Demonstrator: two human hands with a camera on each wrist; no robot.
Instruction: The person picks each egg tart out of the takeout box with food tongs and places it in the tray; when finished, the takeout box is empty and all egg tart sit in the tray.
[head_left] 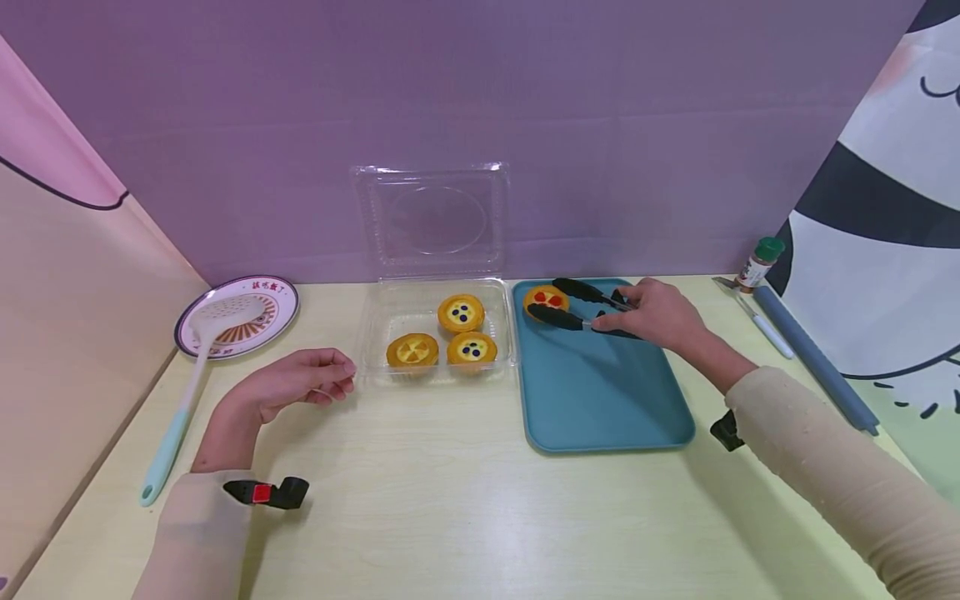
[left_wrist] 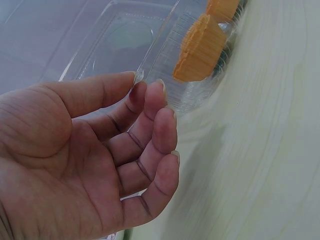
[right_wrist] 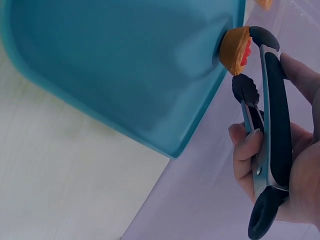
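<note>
One purple backdrop (head_left: pixel 480 83) filled the top of the head frame behind your one pale wooden table (head_left: pixel 450 508). Right of centre lay one blue tray (head_left: pixel 607 408), and just left of it stood one clear plastic clamshell box (head_left: pixel 405 315), its lid raised. One blue-grey rod (head_left: pixel 821 358) slanted down the right side. At the left, one slotted turner (head_left: pixel 197 375) had its head over one round patterned plate (head_left: pixel 281 320).

You had two hands in view. Your left hand (head_left: pixel 300 379) was free, its fingers loosely bent beside the box's left edge; whether it touched the plastic, you could not tell. Your right hand (head_left: pixel 658 315) gripped one pair of black-tipped tongs (right_wrist: pixel 278 115) over the upper part of the tray.

At the right edge of the table lay one white-handled spreader (head_left: pixel 771 333), with one green-capped jar (head_left: pixel 756 268) above it. You had four tarts: one red-topped tart (head_left: pixel 542 295) in the tray's upper left corner, between the tongs' tips, its pinch unclear; two blue-dotted tarts (head_left: pixel 461 314) in the box's right half; one yellow-wedged tart (head_left: pixel 412 352) at its lower left.
</note>
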